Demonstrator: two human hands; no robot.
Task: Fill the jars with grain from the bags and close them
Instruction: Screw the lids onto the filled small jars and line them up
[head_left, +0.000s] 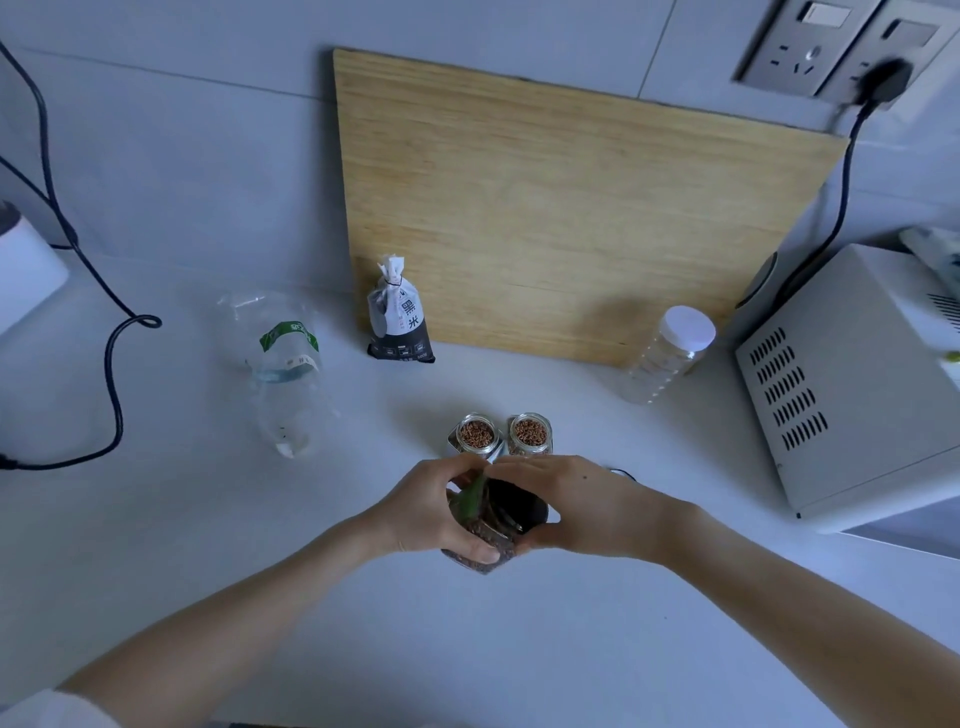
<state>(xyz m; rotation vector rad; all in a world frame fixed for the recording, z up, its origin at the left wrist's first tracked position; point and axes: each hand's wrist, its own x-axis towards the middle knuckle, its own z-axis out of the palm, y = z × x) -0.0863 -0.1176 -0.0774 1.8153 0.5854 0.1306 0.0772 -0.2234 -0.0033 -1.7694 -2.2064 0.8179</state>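
Two small glass jars, the left jar (477, 434) and the right jar (530, 432), stand open side by side on the white counter, both full of reddish-brown grain. Just in front of them my left hand (434, 512) and my right hand (566, 506) grip a clear grain bag (485, 556) between them. It holds dark reddish grain and shows a green strip and a black part at its top. My fingers hide most of it. A tied black-rice bag (400, 322) stands upright at the back, against the board.
A wooden cutting board (571, 208) leans on the wall. An empty plastic bottle (285, 374) lies at the left, with black cables (111, 364) beyond it. A clear jar with a white lid (670, 353) stands beside a white appliance (852, 384) at the right.
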